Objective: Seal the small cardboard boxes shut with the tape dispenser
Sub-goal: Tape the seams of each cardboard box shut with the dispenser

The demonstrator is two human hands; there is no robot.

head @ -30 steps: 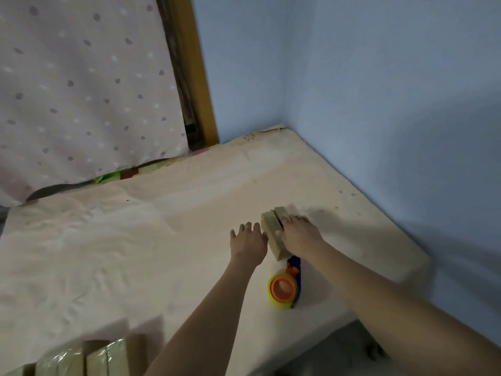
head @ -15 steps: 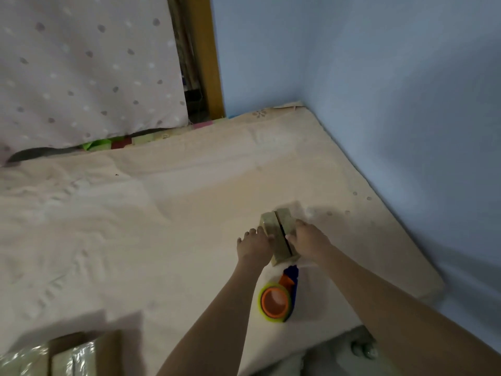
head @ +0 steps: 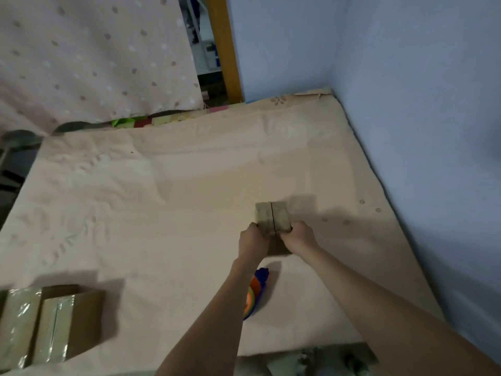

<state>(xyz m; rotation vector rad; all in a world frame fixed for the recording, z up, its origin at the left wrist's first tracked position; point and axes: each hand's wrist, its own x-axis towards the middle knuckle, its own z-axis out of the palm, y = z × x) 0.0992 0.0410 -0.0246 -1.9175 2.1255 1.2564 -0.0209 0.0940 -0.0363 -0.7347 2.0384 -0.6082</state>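
Observation:
A small cardboard box (head: 272, 216) stands on the beige mattress (head: 168, 213), its two top flaps closed with a dark seam down the middle. My left hand (head: 252, 243) grips its near left side and my right hand (head: 297, 236) grips its near right side. The tape dispenser (head: 256, 291), orange and green with a blue handle, lies on the mattress just behind my left wrist, partly hidden by my forearm.
Two taped cardboard boxes (head: 51, 324) sit at the lower left corner. A blue wall (head: 420, 118) borders the mattress on the right. A dotted curtain (head: 89, 58) and a wooden post (head: 225, 47) stand beyond the far edge. The mattress's near edge (head: 298, 346) drops off below my arms.
Both hands slid from the box's top to its near sides and now grip it. The box has turned so its seam points straight away from me. The camera tilted down.

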